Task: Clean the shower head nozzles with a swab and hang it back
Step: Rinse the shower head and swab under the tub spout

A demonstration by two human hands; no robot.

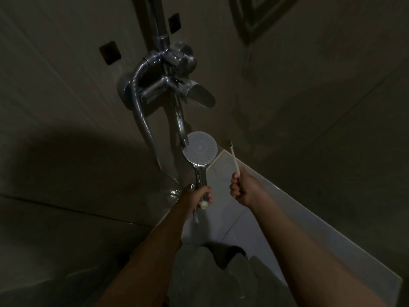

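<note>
Nozzles face up since left hand fingers grip the shower head handle; right hand fingers clamp the swab just beside it, ready to scrub.

Both arms reach forward, left hand and right hand seemingly fisted.

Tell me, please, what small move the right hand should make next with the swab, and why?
Probably bring the right hand leftward so the swab tip meets the nozzle face of the shower head. The left hand already holds the handle with the nozzles facing the camera, while the swab's tip stands apart to the right, touching nothing.
</note>
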